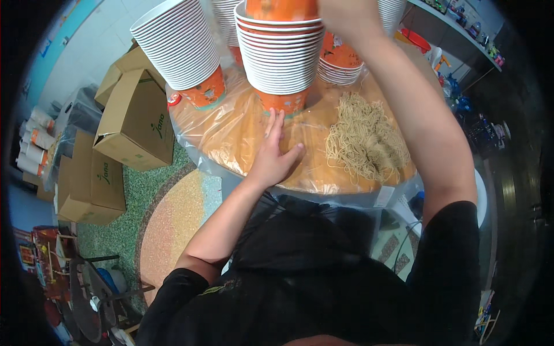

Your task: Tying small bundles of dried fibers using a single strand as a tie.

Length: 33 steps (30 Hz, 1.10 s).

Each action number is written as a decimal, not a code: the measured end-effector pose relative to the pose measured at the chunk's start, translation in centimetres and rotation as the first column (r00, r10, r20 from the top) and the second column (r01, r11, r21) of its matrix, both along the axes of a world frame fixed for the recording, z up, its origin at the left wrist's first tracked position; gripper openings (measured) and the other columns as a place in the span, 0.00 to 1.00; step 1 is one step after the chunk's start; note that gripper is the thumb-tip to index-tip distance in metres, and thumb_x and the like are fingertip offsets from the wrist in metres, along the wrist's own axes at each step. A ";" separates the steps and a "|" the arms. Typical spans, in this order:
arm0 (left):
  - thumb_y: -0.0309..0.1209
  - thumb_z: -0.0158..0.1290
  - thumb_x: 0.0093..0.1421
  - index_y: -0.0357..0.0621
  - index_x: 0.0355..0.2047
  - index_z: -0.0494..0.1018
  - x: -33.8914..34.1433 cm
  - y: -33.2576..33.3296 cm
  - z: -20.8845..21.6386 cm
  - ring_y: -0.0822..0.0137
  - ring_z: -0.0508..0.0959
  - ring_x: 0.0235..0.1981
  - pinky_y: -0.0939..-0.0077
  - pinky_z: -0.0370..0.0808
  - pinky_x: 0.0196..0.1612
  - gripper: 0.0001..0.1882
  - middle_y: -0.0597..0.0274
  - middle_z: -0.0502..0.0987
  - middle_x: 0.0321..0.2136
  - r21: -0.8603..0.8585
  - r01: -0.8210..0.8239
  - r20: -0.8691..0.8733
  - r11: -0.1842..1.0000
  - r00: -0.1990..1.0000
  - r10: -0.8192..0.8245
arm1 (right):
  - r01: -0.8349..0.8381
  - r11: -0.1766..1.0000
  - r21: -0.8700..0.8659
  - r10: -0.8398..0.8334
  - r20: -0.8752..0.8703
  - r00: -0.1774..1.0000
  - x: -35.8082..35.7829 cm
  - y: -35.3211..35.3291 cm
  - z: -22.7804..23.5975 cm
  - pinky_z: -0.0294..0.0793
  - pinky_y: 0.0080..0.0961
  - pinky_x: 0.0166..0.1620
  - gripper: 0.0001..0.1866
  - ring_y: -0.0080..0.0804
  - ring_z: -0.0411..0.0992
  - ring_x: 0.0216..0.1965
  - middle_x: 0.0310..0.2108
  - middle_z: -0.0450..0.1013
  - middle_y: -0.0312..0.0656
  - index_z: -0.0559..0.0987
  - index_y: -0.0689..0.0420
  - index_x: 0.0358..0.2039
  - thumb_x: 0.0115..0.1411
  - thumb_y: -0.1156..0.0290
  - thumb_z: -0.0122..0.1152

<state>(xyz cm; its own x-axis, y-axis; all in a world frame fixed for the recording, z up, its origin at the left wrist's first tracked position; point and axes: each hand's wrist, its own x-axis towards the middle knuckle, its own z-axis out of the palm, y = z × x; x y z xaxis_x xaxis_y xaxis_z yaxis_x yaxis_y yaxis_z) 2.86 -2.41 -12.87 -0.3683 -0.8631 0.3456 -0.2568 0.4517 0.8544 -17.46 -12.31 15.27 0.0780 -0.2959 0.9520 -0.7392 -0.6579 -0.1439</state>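
Note:
A tall stack of nested paper buckets (281,60), white-rimmed with an orange printed body, stands upright on the round table. My left hand (272,155) lies open at its foot, fingers stretched forward and fingertips at the orange base. Above the stack's top rim is one more orange paper bucket (283,9), blurred and cut off by the upper edge. My right hand (350,22) holds it from the right side; its fingertips are out of sight. Near that forearm lies a tangled heap of beige string or noodle-like strands (369,138).
Another tall bucket stack (179,49) leans at the left, with more stacks behind. A short upside-down stack (340,60) sits right of the middle one. Clear plastic covers the wooden tabletop (231,141). Cardboard boxes (135,124) stand on the floor at left.

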 end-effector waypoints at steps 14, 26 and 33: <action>0.24 0.61 0.68 0.32 0.75 0.65 -0.2 -3.2 0.3 0.58 0.77 0.69 0.62 0.73 0.72 0.35 0.47 0.77 0.66 0.438 0.302 -0.294 0.847 0.938 -0.182 | 0.045 0.980 -0.195 -0.016 0.147 0.989 -6.1 16.4 -12.6 0.77 0.38 0.55 0.09 0.41 0.81 0.46 0.41 0.81 0.47 0.81 0.63 0.42 0.80 0.72 0.57; 0.27 0.60 0.75 0.37 0.66 0.73 -0.1 -6.2 3.5 0.62 0.85 0.56 0.67 0.84 0.60 0.22 0.53 0.84 0.57 0.557 0.216 -0.463 0.802 0.883 0.083 | -0.111 0.956 0.270 0.169 -0.204 0.964 -3.7 19.8 -20.0 0.73 0.50 0.62 0.12 0.42 0.81 0.54 0.42 0.82 0.33 0.85 0.52 0.40 0.57 0.67 0.79; 0.36 0.47 0.84 0.38 0.63 0.76 4.0 -5.6 2.9 0.61 0.86 0.55 0.66 0.83 0.59 0.18 0.52 0.85 0.55 0.453 0.034 -0.596 0.891 0.754 0.274 | -0.126 0.959 0.253 0.184 -0.220 0.958 -1.9 17.6 -22.0 0.72 0.56 0.68 0.12 0.41 0.77 0.63 0.46 0.83 0.29 0.89 0.47 0.40 0.57 0.63 0.81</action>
<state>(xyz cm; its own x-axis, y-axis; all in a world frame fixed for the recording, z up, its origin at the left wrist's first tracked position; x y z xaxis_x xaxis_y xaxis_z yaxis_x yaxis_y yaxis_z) 6.88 -8.04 -9.94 -0.0806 -0.9951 0.0578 0.3818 0.0227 0.9240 -19.38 5.31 -6.77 0.3571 -0.4737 0.8051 -0.6625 -0.7360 -0.1392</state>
